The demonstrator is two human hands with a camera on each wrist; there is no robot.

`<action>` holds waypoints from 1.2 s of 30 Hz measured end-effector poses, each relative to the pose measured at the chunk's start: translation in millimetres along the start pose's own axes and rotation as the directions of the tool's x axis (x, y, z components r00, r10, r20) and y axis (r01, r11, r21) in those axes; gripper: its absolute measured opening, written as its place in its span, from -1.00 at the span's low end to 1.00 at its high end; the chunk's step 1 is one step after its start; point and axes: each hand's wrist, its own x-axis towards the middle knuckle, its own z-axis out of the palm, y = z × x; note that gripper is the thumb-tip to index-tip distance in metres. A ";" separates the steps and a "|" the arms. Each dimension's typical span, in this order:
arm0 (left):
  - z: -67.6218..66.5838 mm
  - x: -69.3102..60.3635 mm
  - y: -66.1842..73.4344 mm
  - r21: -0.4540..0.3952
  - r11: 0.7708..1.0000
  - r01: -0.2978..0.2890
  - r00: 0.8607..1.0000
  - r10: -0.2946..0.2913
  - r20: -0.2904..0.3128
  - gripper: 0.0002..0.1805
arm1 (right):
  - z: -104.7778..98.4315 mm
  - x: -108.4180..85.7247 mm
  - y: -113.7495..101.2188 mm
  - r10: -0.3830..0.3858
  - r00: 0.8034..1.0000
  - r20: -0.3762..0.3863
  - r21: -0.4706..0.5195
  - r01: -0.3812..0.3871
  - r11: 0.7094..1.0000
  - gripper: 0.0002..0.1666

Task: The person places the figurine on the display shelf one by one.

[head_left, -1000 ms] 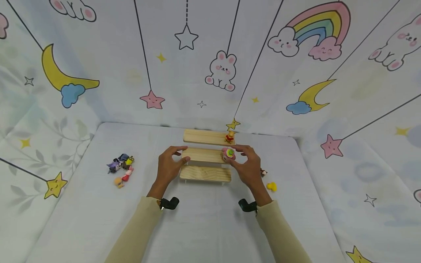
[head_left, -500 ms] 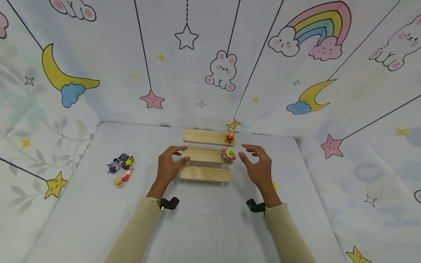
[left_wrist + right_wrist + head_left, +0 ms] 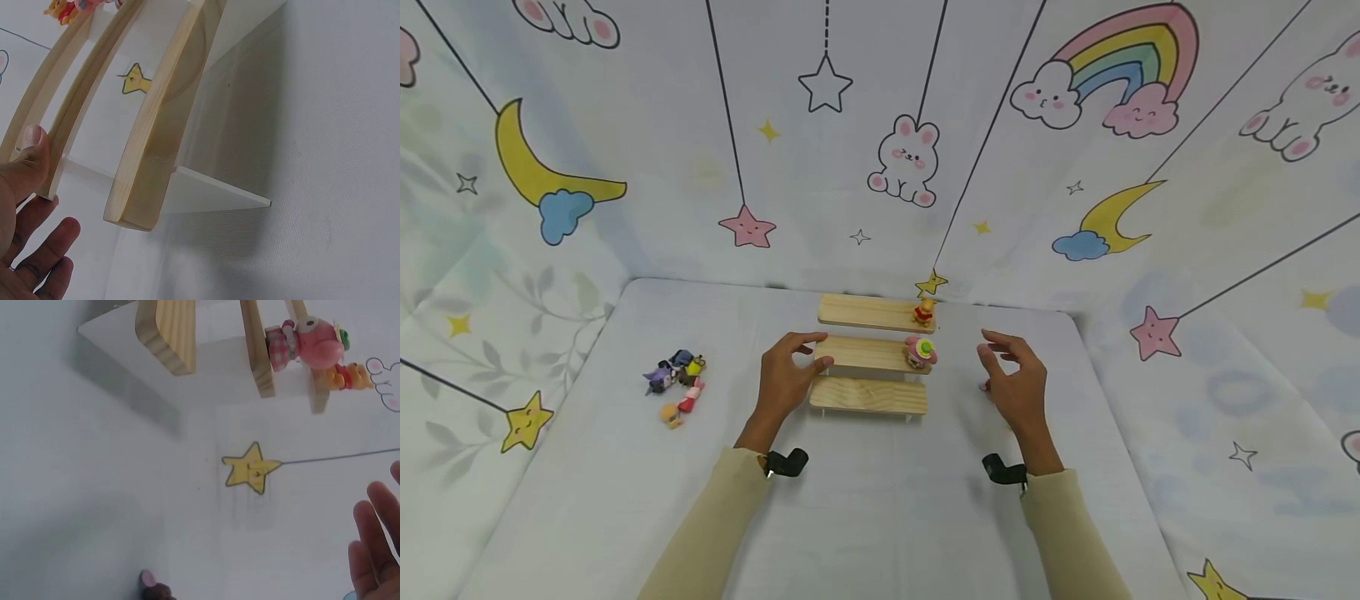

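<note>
A three-tier wooden stand has a top board (image 3: 865, 312), a middle board (image 3: 865, 354) and a bottom board (image 3: 868, 396). My left hand (image 3: 784, 379) grips the left end of the middle board; in the left wrist view the thumb (image 3: 34, 150) lies on that board. A pink figure (image 3: 920, 352) stands at the middle board's right end, and a yellow bear in red (image 3: 924, 313) at the top board's right end. Right of the stand, my right hand (image 3: 1021, 383) is held with bent, parted fingers and nothing between them, partly covering a small brown figure (image 3: 157, 591).
Several small figures lie grouped on the left of the white table (image 3: 850, 517): a purple one (image 3: 659, 379), a red and pink one (image 3: 689, 397) and an orange one (image 3: 671, 416). A printed cloth (image 3: 820, 167) hangs behind the table.
My right hand has let go of the pink figure and moved away to the right, now covering the yellow piece seen there before. The left hand has stayed at the middle board.
</note>
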 end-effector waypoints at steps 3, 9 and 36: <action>-0.2 0.2 0.3 0.002 1.000 0.001 1.000 -0.001 0.002 -0.50 | -5.3 0.0 7.7 -0.003 1.000 -0.013 0.019 0.003 1.000 -0.64; -0.5 0.6 0.9 -0.001 1.000 0.004 1.000 -0.004 0.000 -0.50 | -14.2 -1.4 20.6 0.021 1.000 -0.006 -0.006 -0.021 1.000 -0.62; -1.2 -0.5 2.4 0.006 1.000 0.000 1.000 0.000 0.005 -0.51 | -24.6 -14.8 82.2 0.264 0.955 0.134 -0.238 -0.228 0.944 -0.45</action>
